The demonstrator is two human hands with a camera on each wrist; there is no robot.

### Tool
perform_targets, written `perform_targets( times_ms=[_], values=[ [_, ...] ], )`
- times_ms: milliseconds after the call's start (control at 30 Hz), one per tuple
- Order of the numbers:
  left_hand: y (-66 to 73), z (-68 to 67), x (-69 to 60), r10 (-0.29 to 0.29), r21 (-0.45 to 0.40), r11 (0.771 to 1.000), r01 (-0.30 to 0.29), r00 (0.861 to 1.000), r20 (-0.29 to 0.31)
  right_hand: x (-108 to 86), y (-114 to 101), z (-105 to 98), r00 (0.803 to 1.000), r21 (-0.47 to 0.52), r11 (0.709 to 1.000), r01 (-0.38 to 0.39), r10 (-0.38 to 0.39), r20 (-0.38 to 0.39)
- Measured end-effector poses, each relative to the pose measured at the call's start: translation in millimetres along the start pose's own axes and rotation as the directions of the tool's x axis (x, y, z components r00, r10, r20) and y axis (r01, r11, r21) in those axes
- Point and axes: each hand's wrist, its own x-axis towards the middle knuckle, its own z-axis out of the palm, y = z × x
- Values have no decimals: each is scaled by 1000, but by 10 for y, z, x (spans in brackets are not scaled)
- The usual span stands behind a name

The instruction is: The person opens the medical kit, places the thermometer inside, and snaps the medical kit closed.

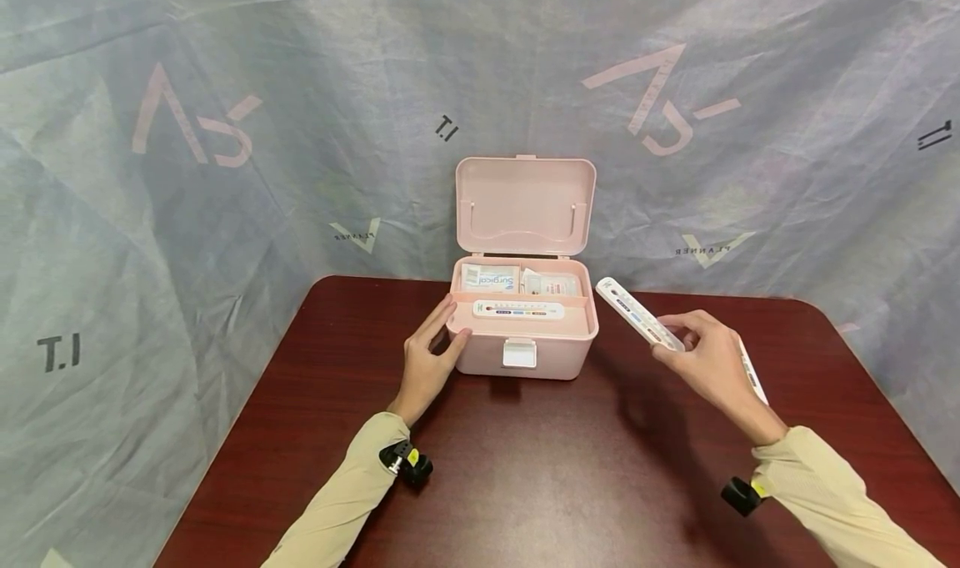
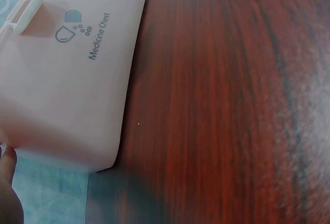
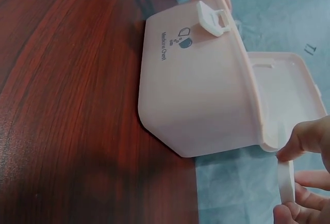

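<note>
Right hand [image 1: 705, 355]: thumb and fingers pinching one end of a white printed strip [image 1: 633, 311], a thermometer-like scale with coloured blocks on its face; strip raised over the table, slanting, its free end up and toward the box, near the box's right side but apart from it. Left hand [image 1: 423, 364]: fingers extended and spread, grasping nothing, resting against the left front corner of the box. Pink box [image 1: 480, 355]: one, standing upright on the table between the two hands, its front marked "Medicine Chest" with a capsule emblem in both wrist views; white latch [image 1: 520, 354] at front centre; lid [image 1: 525, 205] of the same pink, raised open at the back. Contents, rear left compartment: white packet [image 1: 489, 278] lettered "Surgical" in blue. Rear right compartment: clear packet [image 1: 551, 284] with red print. Front compartment: second strip [image 1: 517, 310], of like pattern, lying lengthwise across the box. Third strip [image 1: 753, 373]: white, just beyond the right hand and partly hidden by it. Table [image 1: 465, 485]: dark red, wood-grained, glossy. Backdrop [image 1: 360, 67]: grey, creased cloth with pink and black lettering. Sleeves [image 1: 337, 493]: pale yellow, each with a black wrist device [image 1: 408, 461].
</note>
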Motion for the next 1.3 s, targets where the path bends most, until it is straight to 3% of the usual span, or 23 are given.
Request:
perform_targets(
  times_ms=[933, 1300],
  values=[
    [-7, 14, -7, 38, -9, 999, -38, 999, -6, 121, -131, 69, 993, 77, 991, 109, -112, 27],
    [-13, -3, 4, 14, -9, 1000, -14, 1000, 1, 179, -193, 98, 984, 110, 982, 155, -164, 72]
  ],
)
